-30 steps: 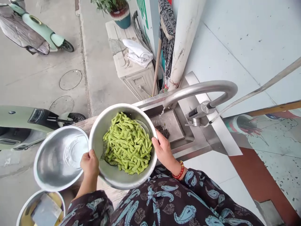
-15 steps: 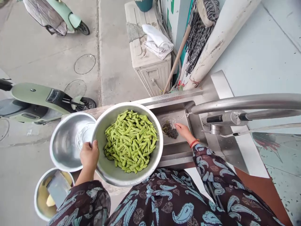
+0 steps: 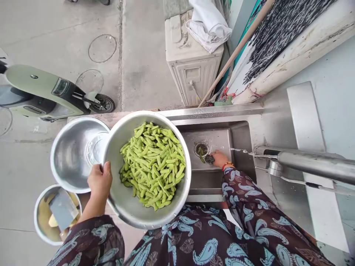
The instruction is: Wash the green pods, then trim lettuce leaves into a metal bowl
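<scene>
My left hand (image 3: 100,181) grips the left rim of a large metal bowl (image 3: 114,207), thumb on top. Green edamame pods (image 3: 154,164) fill much of this bowl, which is tilted a little towards me. Down in the steel sink (image 3: 191,178), my right hand (image 3: 219,159) has its fingers closed on a dark, speckled, mesh-like piece (image 3: 210,159) beside the round drain (image 3: 201,149). Some green-brown scraps (image 3: 201,156) lie at the drain's edge. The fingertips are partly hidden by the hand.
Water runs in a thin stream from the tap (image 3: 294,160) at the right. An empty metal bowl (image 3: 66,159) stands left, with a smaller bowl (image 3: 39,232) holding a cleaver (image 3: 63,208) below it. A wooden pole (image 3: 235,51) leans behind the sink.
My right hand has reached lower and closed on the dark piece, which has shifted right of the drain. A water stream from the tap now shows. The view has shifted; my left hand keeps the bowl.
</scene>
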A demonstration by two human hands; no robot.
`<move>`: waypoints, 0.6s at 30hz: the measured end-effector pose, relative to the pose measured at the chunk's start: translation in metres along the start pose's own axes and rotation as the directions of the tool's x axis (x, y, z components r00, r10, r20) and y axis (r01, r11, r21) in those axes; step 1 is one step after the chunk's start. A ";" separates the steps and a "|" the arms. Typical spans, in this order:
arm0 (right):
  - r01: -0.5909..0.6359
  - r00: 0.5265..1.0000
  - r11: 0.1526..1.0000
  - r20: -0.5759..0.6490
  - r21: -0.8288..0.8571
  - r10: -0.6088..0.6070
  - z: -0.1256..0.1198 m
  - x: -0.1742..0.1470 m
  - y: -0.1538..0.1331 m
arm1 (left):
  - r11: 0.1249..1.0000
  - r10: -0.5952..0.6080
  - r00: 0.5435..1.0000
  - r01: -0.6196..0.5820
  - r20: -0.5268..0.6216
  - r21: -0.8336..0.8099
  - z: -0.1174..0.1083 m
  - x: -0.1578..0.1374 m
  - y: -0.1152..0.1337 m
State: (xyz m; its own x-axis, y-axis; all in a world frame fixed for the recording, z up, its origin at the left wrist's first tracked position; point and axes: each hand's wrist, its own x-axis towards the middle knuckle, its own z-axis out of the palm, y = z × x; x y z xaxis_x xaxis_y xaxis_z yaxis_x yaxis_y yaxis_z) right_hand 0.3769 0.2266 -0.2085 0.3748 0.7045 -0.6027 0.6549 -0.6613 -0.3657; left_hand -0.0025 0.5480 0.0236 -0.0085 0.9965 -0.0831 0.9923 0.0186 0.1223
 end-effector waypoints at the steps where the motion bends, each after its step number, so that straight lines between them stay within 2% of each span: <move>1: -0.004 1.000 1.000 0.027 -0.011 0.005 -0.008 -0.001 0.012 | 1.000 -0.010 1.000 0.010 0.002 0.005 0.002 0.001 -0.003; 4: -0.031 0.997 0.999 0.069 -0.026 0.032 -0.030 -0.004 0.037 | 0.999 -0.028 1.000 0.028 0.001 0.015 0.006 0.005 -0.010; 7: -0.021 0.999 1.000 0.044 0.009 0.021 -0.031 0.003 0.030 | 0.999 -0.030 1.000 0.030 -0.004 0.018 0.008 0.007 -0.013; 14: -0.086 0.996 0.983 0.015 0.161 0.085 0.027 0.036 -0.034 | 1.000 -0.024 1.000 0.024 0.001 -0.005 0.007 0.005 -0.014; 18: -0.102 0.994 0.958 -0.012 0.270 0.109 0.050 0.054 -0.063 | 0.999 -0.046 0.999 0.046 0.009 -0.008 0.008 0.005 -0.019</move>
State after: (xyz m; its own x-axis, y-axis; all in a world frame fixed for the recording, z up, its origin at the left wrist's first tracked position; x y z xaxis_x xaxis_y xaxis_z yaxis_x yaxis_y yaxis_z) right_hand 0.3228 0.2932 -0.2533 0.4514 0.6314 -0.6305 0.4122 -0.7742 -0.4802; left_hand -0.0204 0.5517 0.0129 -0.0529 0.9938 -0.0975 0.9898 0.0651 0.1267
